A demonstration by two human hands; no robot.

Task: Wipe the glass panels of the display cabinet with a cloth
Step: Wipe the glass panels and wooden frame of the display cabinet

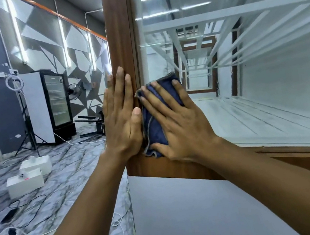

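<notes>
I count 2 hands: left hand, right hand. 1 blue cloth. Centre to right of frame: 1 wooden post and 1 glass panel that I can make out. Left half of frame: 2 white boxes on the floor, upper box and lower box; 1 phone; 1 glass-door cooler; 1 ring light on 1 tripod; 1 fan. Floor cables: several, I can't get a firm count.
</notes>
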